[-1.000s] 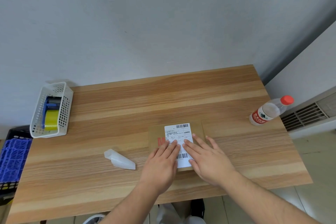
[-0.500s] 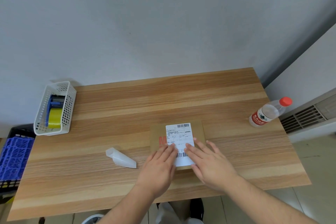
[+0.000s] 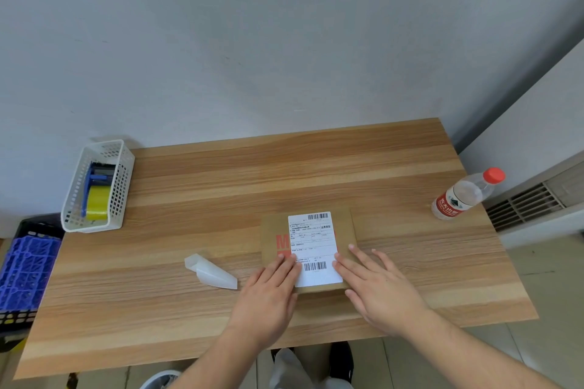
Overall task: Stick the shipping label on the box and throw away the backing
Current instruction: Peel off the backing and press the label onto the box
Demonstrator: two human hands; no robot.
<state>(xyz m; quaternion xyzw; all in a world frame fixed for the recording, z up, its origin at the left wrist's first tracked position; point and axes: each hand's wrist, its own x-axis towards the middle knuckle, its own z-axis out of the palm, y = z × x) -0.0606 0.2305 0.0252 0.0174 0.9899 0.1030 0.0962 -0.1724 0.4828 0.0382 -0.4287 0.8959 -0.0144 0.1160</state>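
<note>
Both hands have just slid apart. A moment ago the fingertips met over the middle of the label (image 3: 313, 246); now the left hand (image 3: 268, 290) lies flat along its left edge and the right hand (image 3: 376, 284) flat along its right edge, leaving the lower barcode uncovered between them. Neither grip is closed on anything: fingers out straight, palms down, pressing on the box (image 3: 346, 230) and the worktop (image 3: 221, 186) beside it.

My read: that is a smoothing stroke from centre to edges, so the sticking half of the job looks as good as done. The label sits flat on the brown box, which is near the front edge of the worktop.

The backing (image 3: 210, 271), a curled pale sheet, lies on the worktop just left of the left hand, not yet thrown away. A white rim (image 3: 158, 380) peeks out under the front edge, possibly a bin; too little shows to be sure.

Writing: two barcodes on the label, rows of fine print too small to read, some Chinese characters near the top right. A big red "M" on the box, partly hidden by the label. The bottle (image 3: 464, 194), at the right edge, wears a red label with illegible white characters.
</note>
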